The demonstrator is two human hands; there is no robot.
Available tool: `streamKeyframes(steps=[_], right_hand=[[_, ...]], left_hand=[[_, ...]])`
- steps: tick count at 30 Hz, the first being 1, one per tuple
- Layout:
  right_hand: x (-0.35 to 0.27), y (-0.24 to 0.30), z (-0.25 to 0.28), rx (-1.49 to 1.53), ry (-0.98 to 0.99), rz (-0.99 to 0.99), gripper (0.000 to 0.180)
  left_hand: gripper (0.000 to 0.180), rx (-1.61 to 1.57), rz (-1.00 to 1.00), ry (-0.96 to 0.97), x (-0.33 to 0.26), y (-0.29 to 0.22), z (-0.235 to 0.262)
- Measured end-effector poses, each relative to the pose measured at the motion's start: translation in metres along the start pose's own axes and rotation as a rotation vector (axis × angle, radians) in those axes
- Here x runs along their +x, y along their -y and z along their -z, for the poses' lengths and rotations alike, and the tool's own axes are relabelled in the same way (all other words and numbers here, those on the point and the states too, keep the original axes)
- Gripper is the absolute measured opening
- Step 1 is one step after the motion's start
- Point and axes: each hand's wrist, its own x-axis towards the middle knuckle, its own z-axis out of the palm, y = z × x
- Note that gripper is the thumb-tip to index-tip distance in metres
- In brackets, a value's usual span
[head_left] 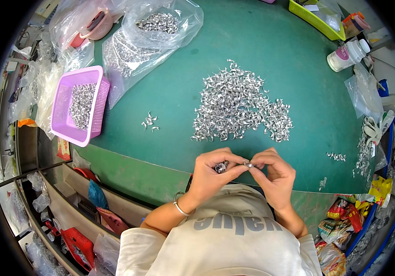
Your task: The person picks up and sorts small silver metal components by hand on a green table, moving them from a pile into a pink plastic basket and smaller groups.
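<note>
My left hand [213, 175] is cupped shut around a small bunch of silver metal clips [220, 167] at the near edge of the green table [275, 55]. My right hand [275, 177] pinches one small silver clip [248, 164] between thumb and fingers, touching the left hand's fingertips. Just beyond both hands lies a large loose pile of the same curved silver clips [239, 108]. A few separate clips [149, 121] lie to the left of the pile.
A purple plastic basket [64, 99] holding clips sits at the table's left edge. Clear bags of clips [158, 23] lie at the far left. A white bottle [348, 54] and a yellow-green tray [314, 20] are at the far right. Scattered clips [336, 157] lie right.
</note>
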Motion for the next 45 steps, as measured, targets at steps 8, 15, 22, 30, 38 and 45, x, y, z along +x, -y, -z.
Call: streamKeyframes(steps=[8, 15, 22, 30, 38, 45], right_hand=[[0.014, -0.03, 0.007, -0.437, 0.006, 0.008, 0.017], [0.029, -0.059, -0.008, -0.842, 0.015, 0.322, 0.017], [0.025, -0.064, -0.003, -0.752, -0.009, 0.372, 0.012], [0.014, -0.039, 0.0, -0.281, 0.021, 0.002, 0.011], [0.009, -0.016, 0.001, -0.28, 0.06, 0.126, 0.011], [0.002, -0.006, -0.005, 0.03, -0.102, -0.073, 0.016]], left_hand=[[0.01, 0.205, 0.089, -0.512, 0.008, 0.022, 0.044], [0.011, 0.571, -0.062, -0.885, 0.017, 0.036, 0.106], [0.013, 0.394, -0.04, -0.517, 0.007, 0.025, 0.048], [0.024, 0.176, 0.099, -0.12, 0.009, 0.03, 0.004], [0.014, -0.066, 0.202, -0.013, 0.008, 0.017, 0.0], [0.011, -0.274, 0.288, 0.027, 0.003, 0.011, 0.001]])
